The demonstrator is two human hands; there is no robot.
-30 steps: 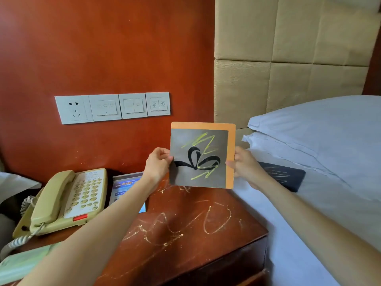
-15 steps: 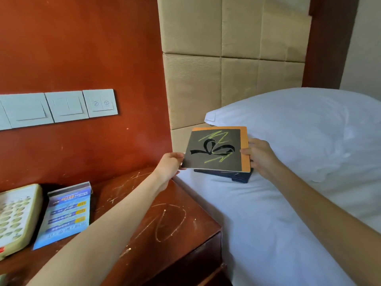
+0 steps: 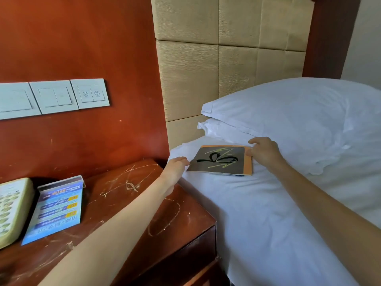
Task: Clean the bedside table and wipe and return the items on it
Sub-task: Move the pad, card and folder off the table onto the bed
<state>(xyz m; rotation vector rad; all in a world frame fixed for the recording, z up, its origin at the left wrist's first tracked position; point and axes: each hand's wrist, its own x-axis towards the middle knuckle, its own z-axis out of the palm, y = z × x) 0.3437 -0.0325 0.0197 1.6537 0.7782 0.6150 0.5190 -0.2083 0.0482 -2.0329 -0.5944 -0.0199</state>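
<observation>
Head view: a square grey card with an orange border and a black ribbon drawing (image 3: 221, 160) lies flat on the white bed sheet (image 3: 257, 213), just below the two stacked white pillows (image 3: 299, 112), with a dark edge of something else showing under its near side. It sits between the two hands. The left hand (image 3: 177, 165) touches its left corner, though its fingers are turned away, so its grip cannot be told. The right hand (image 3: 265, 150) pinches the orange right edge and looks the nearer for any further shift.

The scratched, chalk-marked reddish wooden worktop (image 3: 144, 203) lies to the card's left, beyond the left hand. On it stand one blue printed tent sign (image 3: 57, 209) and one cream push-button telephone (image 3: 10, 209). Three white wall switch plates (image 3: 53, 97) show.
</observation>
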